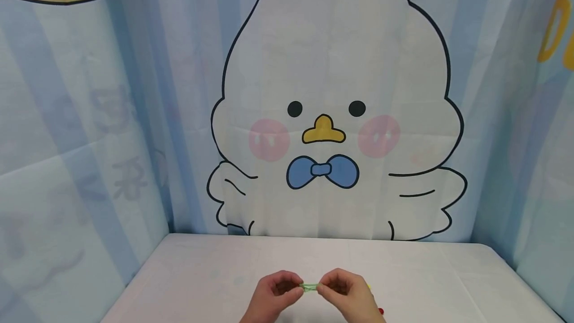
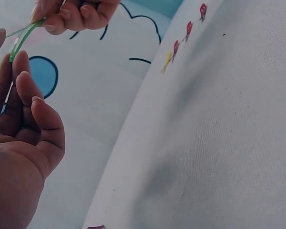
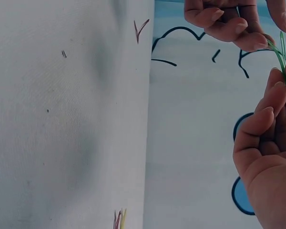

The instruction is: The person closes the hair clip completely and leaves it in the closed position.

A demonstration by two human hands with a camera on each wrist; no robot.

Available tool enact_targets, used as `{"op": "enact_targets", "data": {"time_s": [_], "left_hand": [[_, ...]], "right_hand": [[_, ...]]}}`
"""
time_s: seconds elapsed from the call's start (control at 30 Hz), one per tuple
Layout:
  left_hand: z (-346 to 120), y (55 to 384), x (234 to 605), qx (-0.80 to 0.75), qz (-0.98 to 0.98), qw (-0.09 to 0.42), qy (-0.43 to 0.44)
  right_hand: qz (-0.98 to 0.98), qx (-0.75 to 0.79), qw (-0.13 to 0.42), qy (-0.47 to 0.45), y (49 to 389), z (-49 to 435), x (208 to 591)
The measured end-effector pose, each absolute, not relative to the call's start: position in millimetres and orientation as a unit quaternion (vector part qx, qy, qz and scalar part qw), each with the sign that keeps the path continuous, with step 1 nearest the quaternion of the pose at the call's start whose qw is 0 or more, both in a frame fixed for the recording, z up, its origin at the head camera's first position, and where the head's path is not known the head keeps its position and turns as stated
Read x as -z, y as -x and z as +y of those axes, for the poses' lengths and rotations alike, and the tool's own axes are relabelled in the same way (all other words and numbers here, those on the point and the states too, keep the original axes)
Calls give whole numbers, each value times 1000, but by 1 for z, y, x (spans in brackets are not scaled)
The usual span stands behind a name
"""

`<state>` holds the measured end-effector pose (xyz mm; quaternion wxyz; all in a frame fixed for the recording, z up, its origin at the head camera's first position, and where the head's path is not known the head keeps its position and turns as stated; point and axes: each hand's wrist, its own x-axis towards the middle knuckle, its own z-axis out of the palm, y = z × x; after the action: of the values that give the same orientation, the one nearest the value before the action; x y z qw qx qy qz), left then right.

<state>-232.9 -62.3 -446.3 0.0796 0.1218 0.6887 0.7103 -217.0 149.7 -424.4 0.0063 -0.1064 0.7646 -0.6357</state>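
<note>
A thin green loop that looks like a rubber band (image 1: 309, 287) stretches between my two hands, low over the table's middle. My left hand (image 1: 274, 297) pinches its left end between thumb and fingertips. The other end is pinched by my right hand (image 1: 351, 295) in the same way. In the left wrist view, the green band (image 2: 23, 40) shows as a narrow loop with separate strands. The right wrist view has the band (image 3: 280, 58) at its right edge, with my right hand (image 3: 271, 138) below it and my left hand (image 3: 229, 21) above.
On the white table (image 1: 202, 263), several small red pieces (image 2: 188, 31) lie in a row with a yellow piece (image 2: 168, 61). A dark red V-shaped piece (image 3: 140, 32) lies apart, left of my hands. A curtain with a cartoon bird (image 1: 334, 64) hangs behind the table.
</note>
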Motion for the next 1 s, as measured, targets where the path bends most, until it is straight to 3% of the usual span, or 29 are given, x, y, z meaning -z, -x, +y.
{"op": "enact_targets", "data": {"time_s": [0.63, 1.0], "left_hand": [[-59, 225, 441, -711, 696, 29, -98], [-59, 226, 440, -682, 728, 7, -75]], "right_hand": [[758, 648, -5, 76, 212, 140, 422], [760, 647, -38, 56, 212, 130, 426]]}}
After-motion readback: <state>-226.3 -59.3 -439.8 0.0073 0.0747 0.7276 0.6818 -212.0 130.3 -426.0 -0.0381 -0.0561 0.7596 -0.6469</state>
